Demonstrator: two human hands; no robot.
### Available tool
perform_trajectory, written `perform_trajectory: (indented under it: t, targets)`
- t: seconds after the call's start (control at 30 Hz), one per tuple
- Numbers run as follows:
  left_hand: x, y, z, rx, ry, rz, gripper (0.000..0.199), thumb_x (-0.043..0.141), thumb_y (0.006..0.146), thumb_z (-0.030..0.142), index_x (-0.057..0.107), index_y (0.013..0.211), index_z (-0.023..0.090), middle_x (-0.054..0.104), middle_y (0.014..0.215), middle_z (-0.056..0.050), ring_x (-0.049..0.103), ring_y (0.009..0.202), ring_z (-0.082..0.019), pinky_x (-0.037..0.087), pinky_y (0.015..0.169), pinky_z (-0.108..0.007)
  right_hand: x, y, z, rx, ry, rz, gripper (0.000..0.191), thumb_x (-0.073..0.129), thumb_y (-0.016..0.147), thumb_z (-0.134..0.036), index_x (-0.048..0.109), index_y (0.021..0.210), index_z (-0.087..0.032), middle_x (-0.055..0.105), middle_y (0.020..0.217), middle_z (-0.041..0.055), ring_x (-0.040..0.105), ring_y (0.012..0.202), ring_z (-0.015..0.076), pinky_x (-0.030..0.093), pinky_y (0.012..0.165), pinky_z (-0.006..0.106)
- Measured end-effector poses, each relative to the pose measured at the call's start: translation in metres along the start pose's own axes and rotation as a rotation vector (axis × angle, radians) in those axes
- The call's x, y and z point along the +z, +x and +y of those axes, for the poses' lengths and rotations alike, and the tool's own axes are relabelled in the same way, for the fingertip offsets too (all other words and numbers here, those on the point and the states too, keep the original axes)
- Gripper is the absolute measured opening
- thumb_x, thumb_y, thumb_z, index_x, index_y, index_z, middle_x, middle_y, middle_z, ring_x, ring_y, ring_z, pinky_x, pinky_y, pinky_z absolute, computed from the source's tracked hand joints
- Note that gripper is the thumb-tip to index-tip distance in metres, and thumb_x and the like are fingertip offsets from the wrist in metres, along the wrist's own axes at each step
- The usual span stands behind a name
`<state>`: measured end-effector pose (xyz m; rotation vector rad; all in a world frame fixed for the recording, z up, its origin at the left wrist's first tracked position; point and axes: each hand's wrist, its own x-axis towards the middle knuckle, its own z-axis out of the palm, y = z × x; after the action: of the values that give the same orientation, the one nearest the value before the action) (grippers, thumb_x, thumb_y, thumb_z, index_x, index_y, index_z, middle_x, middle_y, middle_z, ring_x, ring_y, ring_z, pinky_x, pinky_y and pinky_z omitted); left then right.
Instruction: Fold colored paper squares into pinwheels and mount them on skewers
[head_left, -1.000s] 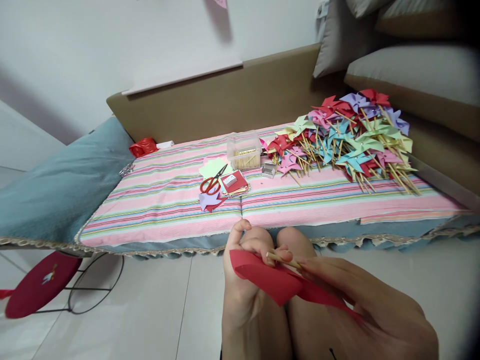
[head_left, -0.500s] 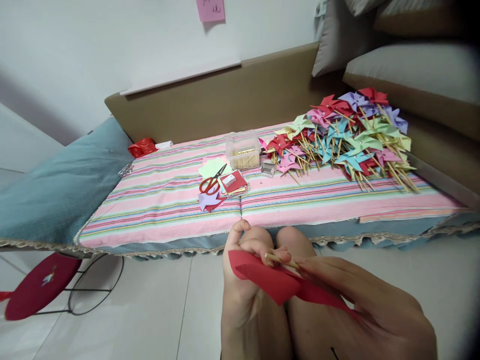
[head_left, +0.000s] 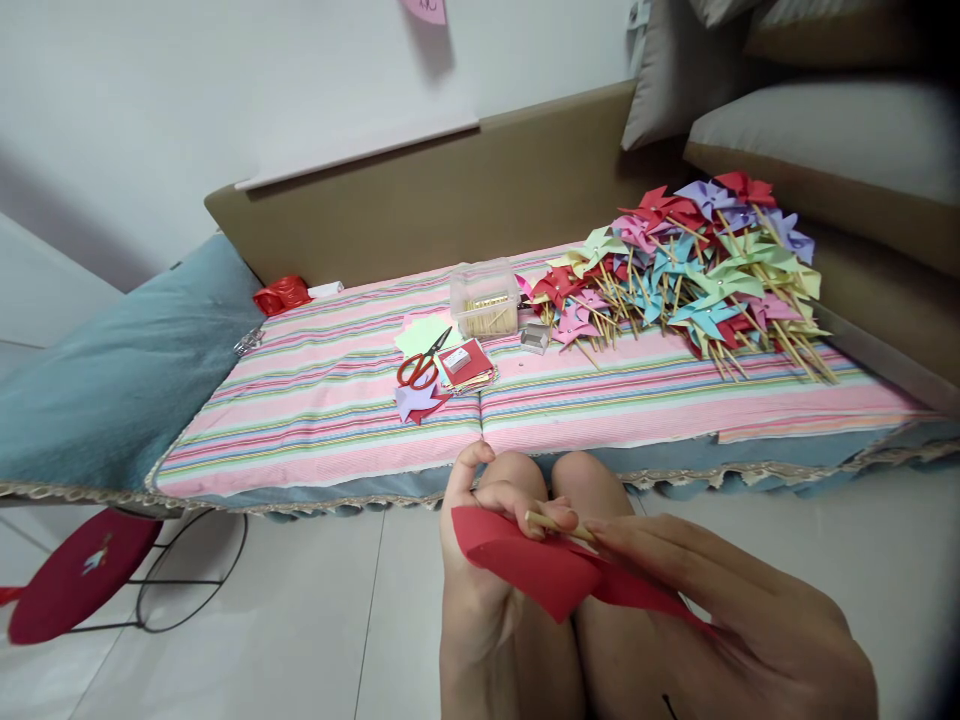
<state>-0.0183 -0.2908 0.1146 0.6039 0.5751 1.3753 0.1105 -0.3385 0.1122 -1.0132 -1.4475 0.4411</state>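
Note:
Over my lap I hold a red paper pinwheel [head_left: 551,575], its folded blades seen nearly edge-on. My left hand [head_left: 480,590] is closed on it from the left, with the paper lying across the palm and fingers. My right hand [head_left: 742,600] grips it from the right, its fingers along a thin wooden stick [head_left: 559,527] whose end sticks out toward the left. The stick lies against the paper; the spot where they meet is hidden by my fingers.
On the striped sofa cover [head_left: 300,400] lie red-handled scissors [head_left: 424,362], paper squares [head_left: 469,365], a clear box of sticks [head_left: 486,305] and a small grey tray [head_left: 535,338]. Finished pinwheels [head_left: 705,270] are heaped at the right. A red stool [head_left: 86,575] stands at the lower left.
Both hands keep their hold on the red pinwheel and stick, which have barely shifted. The view has tilted down slightly, so the pink wall note sits higher.

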Motion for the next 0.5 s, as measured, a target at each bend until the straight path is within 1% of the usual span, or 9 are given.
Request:
perform_trajectory:
  t: [0.13, 0.23, 0.33, 0.4, 0.5]
  targets:
    - [0.001, -0.002, 0.001, 0.023, -0.029, -0.008, 0.054, 0.085, 0.057, 0.03, 0.05, 0.097, 0.023, 0.061, 0.052, 0.009, 0.069, 0.058, -0.016, 0.058, 0.073, -0.035, -0.002, 0.0, -0.002, -0.008, -0.04, -0.01, 0.034, 0.065, 0.079, -0.01, 0.069, 0.109, -0.027, 0.074, 0.097, 0.0019, 0.071, 0.079, 0.0179, 0.06, 0.067, 0.024]
    - [0.002, -0.004, 0.001, 0.006, -0.046, -0.026, 0.054, 0.085, 0.057, 0.03, 0.05, 0.097, 0.023, 0.062, 0.054, 0.009, 0.069, 0.061, -0.015, 0.058, 0.076, -0.035, -0.001, -0.003, -0.009, 0.068, -0.068, 0.024, 0.033, 0.064, 0.08, -0.009, 0.069, 0.106, -0.028, 0.073, 0.1, 0.0013, 0.07, 0.081, 0.0177, 0.06, 0.071, 0.025]
    - [0.0, -0.005, 0.0, 0.005, -0.057, -0.052, 0.05, 0.084, 0.061, 0.028, 0.049, 0.097, 0.025, 0.063, 0.058, 0.009, 0.07, 0.064, -0.014, 0.057, 0.08, -0.036, 0.003, -0.005, -0.014, 0.124, -0.059, 0.044, 0.032, 0.064, 0.08, -0.008, 0.07, 0.105, -0.028, 0.073, 0.101, 0.001, 0.07, 0.084, 0.0175, 0.059, 0.073, 0.025]
    - [-0.002, -0.005, -0.001, 0.028, -0.067, -0.066, 0.046, 0.082, 0.063, 0.027, 0.049, 0.095, 0.025, 0.062, 0.059, 0.01, 0.069, 0.064, -0.012, 0.057, 0.08, -0.034, 0.007, -0.005, -0.016, 0.148, -0.023, 0.074, 0.03, 0.064, 0.081, -0.009, 0.07, 0.103, -0.028, 0.073, 0.1, 0.0016, 0.07, 0.085, 0.0184, 0.059, 0.073, 0.026]
    - [-0.003, -0.005, -0.003, 0.092, -0.059, -0.08, 0.047, 0.084, 0.061, 0.027, 0.051, 0.095, 0.025, 0.06, 0.064, 0.01, 0.067, 0.066, -0.009, 0.056, 0.08, -0.027, 0.012, -0.002, -0.015, 0.179, 0.033, 0.112, 0.023, 0.058, 0.085, -0.013, 0.07, 0.101, -0.026, 0.073, 0.094, 0.003, 0.071, 0.081, 0.0202, 0.06, 0.071, 0.029]
